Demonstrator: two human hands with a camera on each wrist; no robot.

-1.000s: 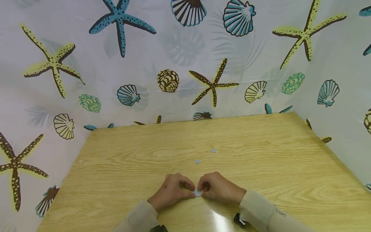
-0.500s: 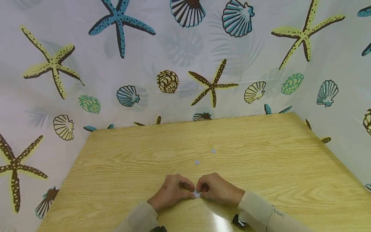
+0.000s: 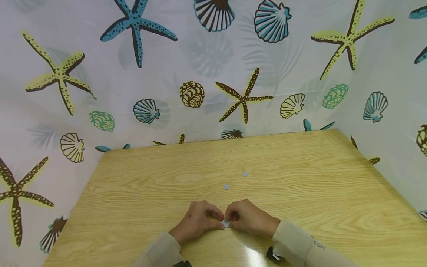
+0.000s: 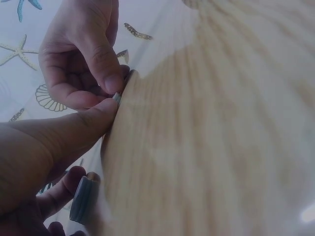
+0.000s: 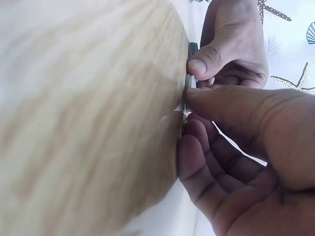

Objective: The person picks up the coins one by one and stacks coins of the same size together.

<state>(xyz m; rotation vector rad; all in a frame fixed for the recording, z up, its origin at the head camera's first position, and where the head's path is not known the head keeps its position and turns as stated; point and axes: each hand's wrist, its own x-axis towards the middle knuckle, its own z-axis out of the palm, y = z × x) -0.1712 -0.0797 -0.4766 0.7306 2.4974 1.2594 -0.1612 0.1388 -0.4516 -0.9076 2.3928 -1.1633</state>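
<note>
A small pale grey disc (image 3: 226,224) is at the table's near middle, between the two hands. My left hand (image 3: 201,218) holds it from the left, thumb tip at its edge and forefinger arched above. From the right, my right hand (image 3: 251,218) pinches it with curled fingers. In the left wrist view both thumbs meet at the disc (image 4: 116,97), close to the tabletop. The right wrist view shows the disc (image 5: 191,81) between the thumb tips. Beside the left fingertips is a thick grey-green ridged piece (image 4: 84,199), hidden from the head view.
Two more pale discs lie beyond the hands, a nearer disc (image 3: 226,187) and a farther disc (image 3: 245,174). The wood-grain table (image 3: 140,178) is bordered at the back and sides by a cloth (image 3: 200,122) printed with starfish and shells.
Both hands stay at the disc with almost no movement. The whole head view has shifted very slightly.
</note>
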